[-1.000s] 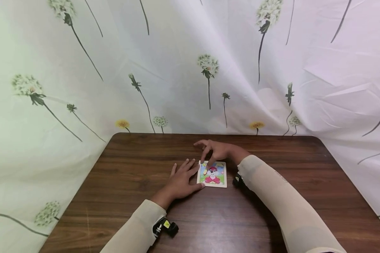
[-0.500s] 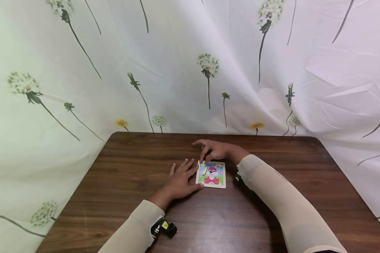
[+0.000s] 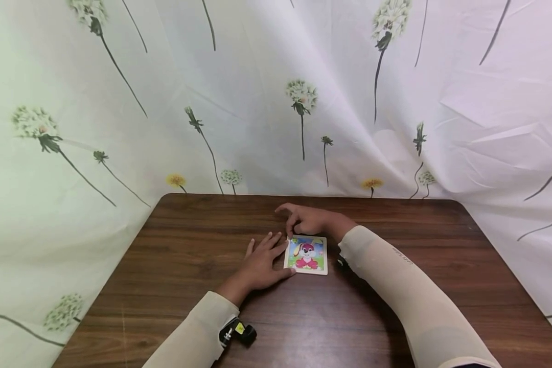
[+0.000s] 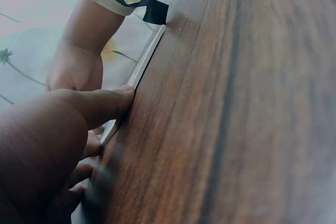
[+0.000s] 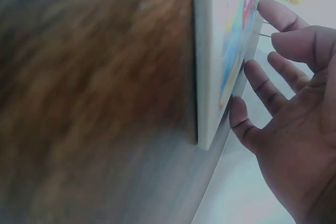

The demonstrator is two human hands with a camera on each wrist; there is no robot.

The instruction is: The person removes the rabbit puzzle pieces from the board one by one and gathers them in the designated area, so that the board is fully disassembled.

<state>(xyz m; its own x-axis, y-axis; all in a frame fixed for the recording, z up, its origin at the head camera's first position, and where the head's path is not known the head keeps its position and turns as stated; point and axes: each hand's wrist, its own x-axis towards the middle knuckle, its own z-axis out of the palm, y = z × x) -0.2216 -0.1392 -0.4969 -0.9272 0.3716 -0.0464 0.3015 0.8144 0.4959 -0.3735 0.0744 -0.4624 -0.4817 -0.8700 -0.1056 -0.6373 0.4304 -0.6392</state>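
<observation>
A small square picture board (image 3: 310, 255) with a pale border lies flat on the table, showing a red-and-white cartoon animal with long ears. My left hand (image 3: 262, 263) spreads its fingers along the board's left side. Its thumb rests at the lower left corner and its index fingertip is near the upper left one; in the left wrist view the thumb (image 4: 107, 103) presses the board's edge. My right hand (image 3: 308, 220) arches over the far edge, one fingertip right at the upper left corner. The right wrist view shows its fingers (image 5: 262, 85) loosely bent and apart, beside the board.
The dark wooden table (image 3: 188, 235) has rounded far corners. Behind it hangs a white cloth (image 3: 257, 102) printed with dandelions. A black camera (image 3: 246, 335) is strapped to my left wrist, beside the pale sleeve (image 3: 193, 332).
My right hand has drawn back from the picture toward the board's far left corner, uncovering the animal's head. The left hand stays at the left edge.
</observation>
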